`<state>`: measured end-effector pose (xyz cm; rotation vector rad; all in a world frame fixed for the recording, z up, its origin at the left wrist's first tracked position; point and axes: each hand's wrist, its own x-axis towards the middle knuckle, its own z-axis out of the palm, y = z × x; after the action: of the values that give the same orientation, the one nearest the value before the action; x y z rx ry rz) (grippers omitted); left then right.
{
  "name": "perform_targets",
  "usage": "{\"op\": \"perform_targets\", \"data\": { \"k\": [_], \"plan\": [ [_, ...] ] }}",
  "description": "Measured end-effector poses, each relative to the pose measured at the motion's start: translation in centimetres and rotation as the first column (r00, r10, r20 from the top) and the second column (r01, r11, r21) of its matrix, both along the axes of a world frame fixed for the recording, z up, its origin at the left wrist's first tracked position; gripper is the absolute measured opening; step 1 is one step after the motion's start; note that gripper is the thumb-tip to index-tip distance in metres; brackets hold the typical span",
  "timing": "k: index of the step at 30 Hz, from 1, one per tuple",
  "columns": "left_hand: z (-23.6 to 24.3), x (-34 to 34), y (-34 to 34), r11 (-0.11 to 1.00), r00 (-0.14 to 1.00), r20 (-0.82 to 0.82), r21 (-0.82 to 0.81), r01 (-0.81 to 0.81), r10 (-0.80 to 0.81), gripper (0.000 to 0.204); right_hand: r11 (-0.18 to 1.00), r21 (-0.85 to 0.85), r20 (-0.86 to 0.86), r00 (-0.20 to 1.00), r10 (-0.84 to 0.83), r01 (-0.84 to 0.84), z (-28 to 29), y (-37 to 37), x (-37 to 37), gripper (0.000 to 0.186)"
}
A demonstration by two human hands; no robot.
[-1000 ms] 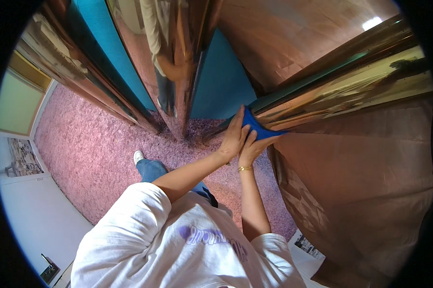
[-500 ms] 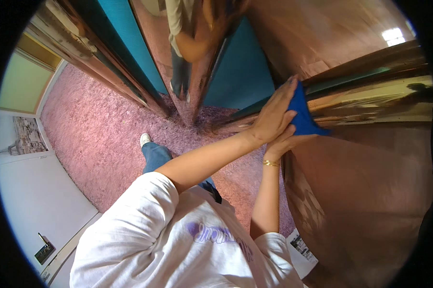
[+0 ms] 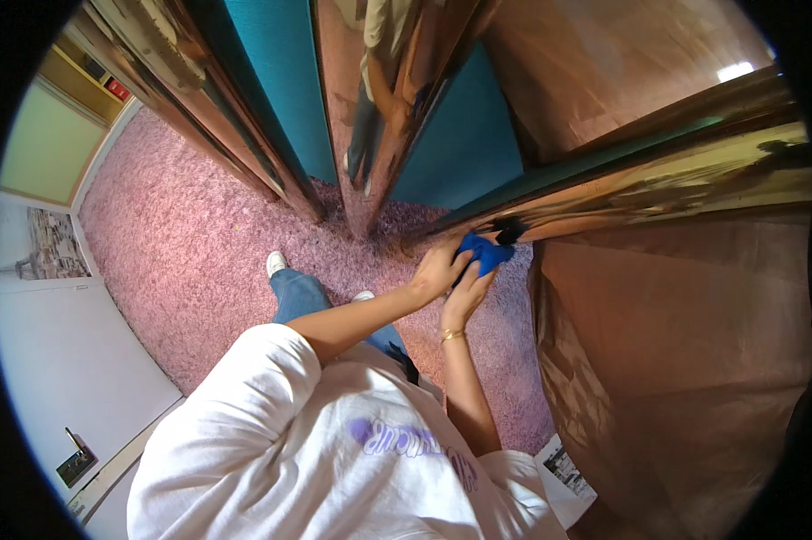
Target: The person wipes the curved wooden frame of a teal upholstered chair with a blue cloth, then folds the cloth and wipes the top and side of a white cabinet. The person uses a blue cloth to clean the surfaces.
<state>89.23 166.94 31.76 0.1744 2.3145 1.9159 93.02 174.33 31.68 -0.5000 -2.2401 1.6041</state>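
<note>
A crumpled blue cloth [image 3: 483,253] is bunched between my two hands, in front of the low end of a glossy, mirror-like panel edge [image 3: 640,187]. My left hand [image 3: 439,269] grips the cloth from its left side. From below, my right hand [image 3: 468,293], with a gold bracelet at the wrist, has its fingers closed on the same cloth. The shiny surface beside it carries a dark reflection. Whether the cloth touches that surface, I cannot tell.
More glossy panels [image 3: 356,117] stand ahead, with teal surfaces [image 3: 280,81] between them. Brown sheeting [image 3: 676,360] hangs at the right. Pink shaggy carpet [image 3: 181,234] covers the floor. A white door [image 3: 73,351] with a handle is at the left.
Both hands have drawn back from the panel edge, down and to the left. The cloth, earlier spread flat under them against the panel, is now bunched up.
</note>
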Motion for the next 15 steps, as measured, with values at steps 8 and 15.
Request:
{"op": "perform_targets", "data": {
  "k": [8,15],
  "plan": [
    [5.9,4.4,-10.4,0.934,0.912,-0.331,-0.174,-0.312,0.243,0.057,0.885,0.312,-0.102,0.914,0.394,-0.346,2.6,-6.0,-0.2,0.060],
    [14.3,-0.7,-13.0,0.777,0.550,-0.734,-0.048,-0.627,0.398,0.079,0.865,0.377,-0.419,0.772,0.477,-0.330,12.8,-11.0,-6.8,0.069]
  ]
}}
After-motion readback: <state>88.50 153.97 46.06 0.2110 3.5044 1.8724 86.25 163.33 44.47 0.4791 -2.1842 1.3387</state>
